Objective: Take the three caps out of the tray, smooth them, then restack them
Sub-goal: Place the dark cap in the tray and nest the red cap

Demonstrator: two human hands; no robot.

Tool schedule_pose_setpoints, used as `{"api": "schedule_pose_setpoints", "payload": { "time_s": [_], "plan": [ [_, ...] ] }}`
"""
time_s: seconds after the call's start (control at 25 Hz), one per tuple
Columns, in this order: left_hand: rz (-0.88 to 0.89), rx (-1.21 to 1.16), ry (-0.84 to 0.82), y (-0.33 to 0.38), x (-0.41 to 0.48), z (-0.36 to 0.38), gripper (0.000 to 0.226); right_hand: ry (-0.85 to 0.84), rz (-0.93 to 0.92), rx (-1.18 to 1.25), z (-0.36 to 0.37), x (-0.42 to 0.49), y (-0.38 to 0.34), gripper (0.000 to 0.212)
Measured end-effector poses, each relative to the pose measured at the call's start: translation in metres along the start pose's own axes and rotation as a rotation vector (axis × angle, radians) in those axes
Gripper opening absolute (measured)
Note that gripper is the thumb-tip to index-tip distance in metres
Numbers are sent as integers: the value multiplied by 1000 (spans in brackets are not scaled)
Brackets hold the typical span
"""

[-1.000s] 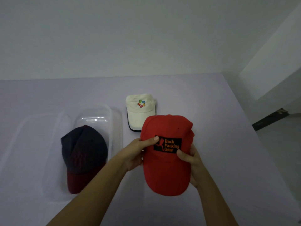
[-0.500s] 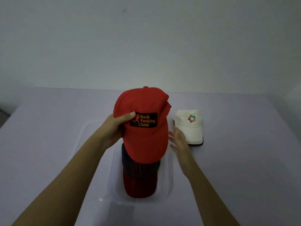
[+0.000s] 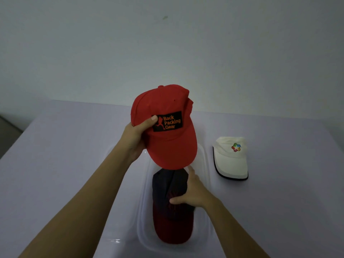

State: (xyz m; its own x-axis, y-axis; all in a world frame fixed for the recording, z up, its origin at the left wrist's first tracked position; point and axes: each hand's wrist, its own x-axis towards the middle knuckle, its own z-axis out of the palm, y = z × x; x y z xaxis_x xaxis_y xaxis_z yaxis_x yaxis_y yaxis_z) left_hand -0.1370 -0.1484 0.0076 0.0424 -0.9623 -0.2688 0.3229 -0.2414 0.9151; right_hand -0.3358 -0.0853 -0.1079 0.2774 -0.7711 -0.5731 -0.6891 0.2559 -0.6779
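Observation:
My left hand [image 3: 136, 134] holds a red cap [image 3: 167, 112] with a black "Back Packing Gear" patch up in the air, thumb on the patch, above the far end of the clear plastic tray [image 3: 204, 220]. A dark navy cap with a dark red brim [image 3: 167, 216] lies in the tray, brim toward me. My right hand [image 3: 193, 192] rests on the right side of its crown, thumb across the front, fingers spread. A cream cap [image 3: 231, 161] with a coloured logo sits on the table to the right of the tray.
The pale lilac table [image 3: 65, 164] meets a plain wall at its far edge. Its left corner falls away at the far left.
My right hand has let go of the red cap and come down onto the navy cap in the tray. The left hand alone has lifted the red cap higher over the tray.

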Motion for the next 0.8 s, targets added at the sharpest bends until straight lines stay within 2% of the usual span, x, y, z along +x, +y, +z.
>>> {"api": "schedule_pose_setpoints", "payload": {
  "time_s": [0.08, 0.24, 0.32, 0.52, 0.64, 0.8],
  "plan": [
    [59, 4, 31, -4, 12, -4, 56, 36, -1, -75, 2, -3, 1, 141],
    [185, 147, 86, -25, 30, -11, 79, 142, -169, -103, 10, -25, 0, 122],
    [200, 214, 85, -41, 32, -10, 84, 170, -230, -117, 14, -36, -2, 118],
    [56, 204, -25, -79, 27, -10, 73, 177, -317, -114, 18, -52, 3, 113],
    [-40, 225, -89, -96, 18, -15, 76, 160, -315, 17, 12, -55, 9, 112],
    [-97, 204, -133, -106, 12, -24, 77, 410, -290, 163, -9, -40, 26, 105]
  ]
}}
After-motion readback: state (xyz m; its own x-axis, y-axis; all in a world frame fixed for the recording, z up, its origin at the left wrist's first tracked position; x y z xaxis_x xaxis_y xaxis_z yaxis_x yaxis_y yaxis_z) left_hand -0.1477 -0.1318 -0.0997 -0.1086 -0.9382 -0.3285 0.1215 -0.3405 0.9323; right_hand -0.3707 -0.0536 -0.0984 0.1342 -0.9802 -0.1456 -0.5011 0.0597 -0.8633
